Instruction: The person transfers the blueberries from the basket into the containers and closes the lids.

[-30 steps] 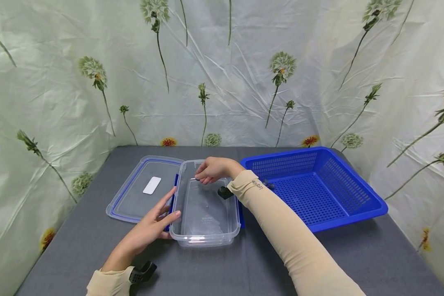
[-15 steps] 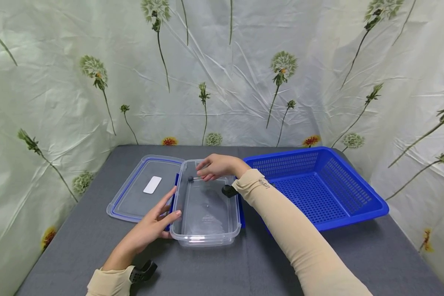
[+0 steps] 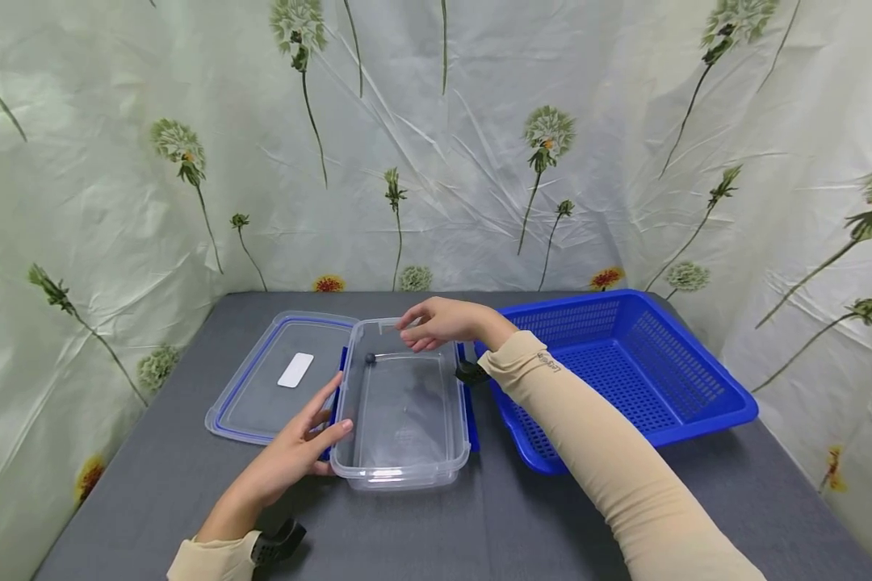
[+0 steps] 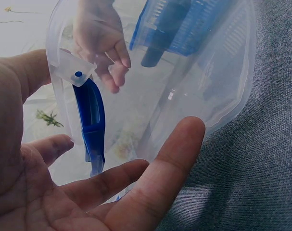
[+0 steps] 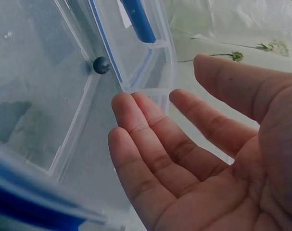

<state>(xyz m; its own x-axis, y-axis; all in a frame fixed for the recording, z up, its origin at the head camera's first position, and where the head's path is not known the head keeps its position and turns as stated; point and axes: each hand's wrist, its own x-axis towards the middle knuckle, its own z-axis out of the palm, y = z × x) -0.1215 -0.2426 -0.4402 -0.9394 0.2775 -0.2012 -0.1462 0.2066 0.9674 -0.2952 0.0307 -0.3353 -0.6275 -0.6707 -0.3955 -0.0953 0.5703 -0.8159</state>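
A clear plastic food container (image 3: 410,411) with blue side latches stands uncovered on the table. A single small dark round fruit, which looks like a blueberry (image 5: 101,65), lies at its far left inside corner. My left hand (image 3: 294,448) rests against the container's left side, thumb at the rim and the other fingers spread along the outside by the latch (image 4: 90,110). Above the container's far right part hovers my right hand (image 3: 439,323). Its fingers (image 5: 150,149) are relaxed and hold nothing.
On the left lies the clear lid (image 3: 257,403) with a blue seal and a white label (image 3: 295,370). A blue perforated basket (image 3: 705,424) stands to the right, partly behind the right forearm. Flowered fabric (image 3: 436,161) hangs behind the grey table (image 3: 153,484).
My right hand has let go of the blueberry, which now lies in the container, and has drawn back rightward. The left hand keeps its place at the container's side.
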